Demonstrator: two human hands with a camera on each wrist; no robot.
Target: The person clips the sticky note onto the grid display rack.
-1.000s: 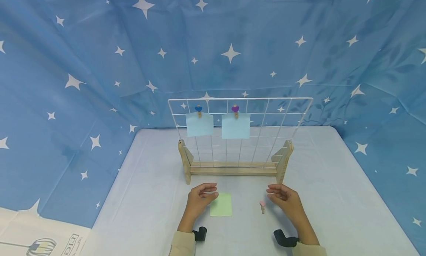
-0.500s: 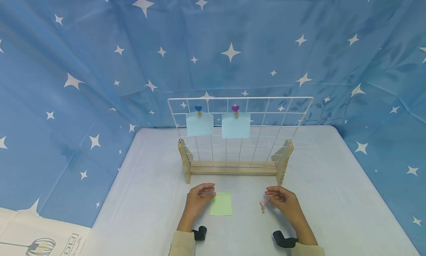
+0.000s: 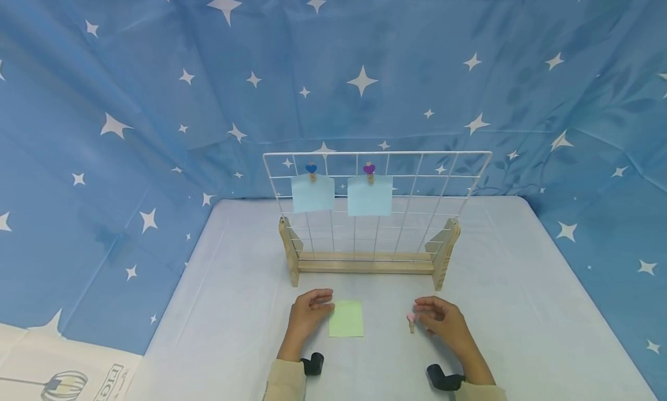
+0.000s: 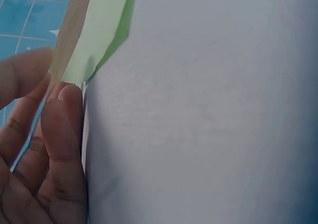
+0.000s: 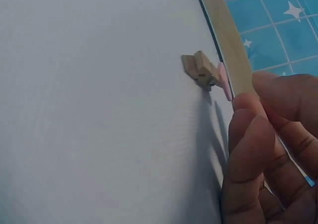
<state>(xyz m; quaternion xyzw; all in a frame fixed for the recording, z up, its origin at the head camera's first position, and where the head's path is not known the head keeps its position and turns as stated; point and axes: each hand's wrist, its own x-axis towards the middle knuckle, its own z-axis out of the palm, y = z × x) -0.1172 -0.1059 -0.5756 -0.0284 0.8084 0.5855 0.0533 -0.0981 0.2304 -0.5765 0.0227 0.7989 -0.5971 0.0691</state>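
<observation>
A light green sticky note (image 3: 346, 319) lies on the white table, its edge partly lifted in the left wrist view. My left hand (image 3: 307, 321) hovers at its left edge with relaxed fingers; contact cannot be made out. To the right lies a small wooden clothespin (image 3: 411, 327) with a pink heart, seen closer in the right wrist view as a wooden clip (image 5: 201, 67). My right hand (image 3: 447, 323) is just right of the clothespin, fingertips near the pink heart, fingers loosely bent and not gripping it.
Behind the hands stands a white wire grid rack on a wooden base (image 3: 365, 267). Two light blue notes hang on it, the left note (image 3: 312, 195) under a blue heart clip (image 3: 311, 169), the right note (image 3: 369, 198) under a purple heart clip (image 3: 369, 169). A starry blue cloth (image 3: 396, 54) hangs behind.
My right hand has come lower and slightly left, closer to the pink-heart clothespin. My left hand has drawn slightly left, so less of it overlaps the green note.
</observation>
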